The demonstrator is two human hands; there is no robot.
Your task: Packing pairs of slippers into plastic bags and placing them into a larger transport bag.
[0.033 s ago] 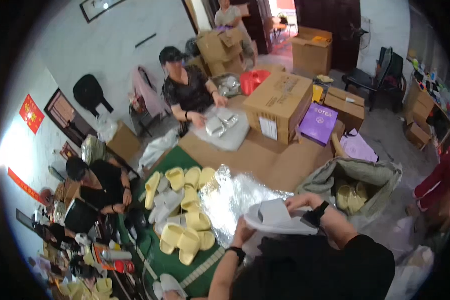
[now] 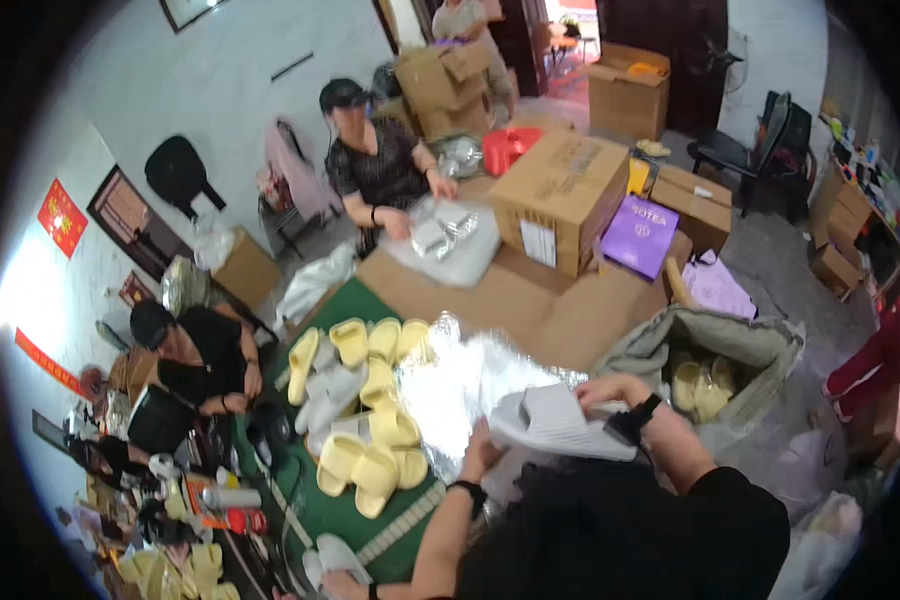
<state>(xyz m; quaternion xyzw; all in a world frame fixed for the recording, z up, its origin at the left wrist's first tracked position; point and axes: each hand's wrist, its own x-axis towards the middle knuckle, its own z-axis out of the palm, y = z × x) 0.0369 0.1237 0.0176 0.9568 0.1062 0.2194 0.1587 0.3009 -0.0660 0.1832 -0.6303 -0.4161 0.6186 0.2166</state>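
Observation:
I hold a pale grey slide slipper [image 2: 548, 420] with a ribbed strap in front of my body. Its left end is gripped by my left hand [image 2: 482, 450], whose fingers are partly hidden. My right hand [image 2: 612, 390] grips the far side, near the other end. Just beyond lies a shiny, clear plastic sheet [image 2: 450, 385]. Left of that sheet, several yellow slippers [image 2: 375, 475] and grey slippers [image 2: 328, 402] rest on the green tabletop [image 2: 305, 495].
A large carton [image 2: 560, 200] and a purple box [image 2: 640, 236] stand on the brown board. A woven sack [image 2: 750, 345] with yellow slippers is at right. Across the table, a co-worker [image 2: 375, 165] handles bagged slippers; another co-worker [image 2: 200, 360] sits at left.
The slipper has tilted slightly, and my right hand has shifted a little right along it. Another person's hand has come in at the lower edge onto a pair of white slippers.

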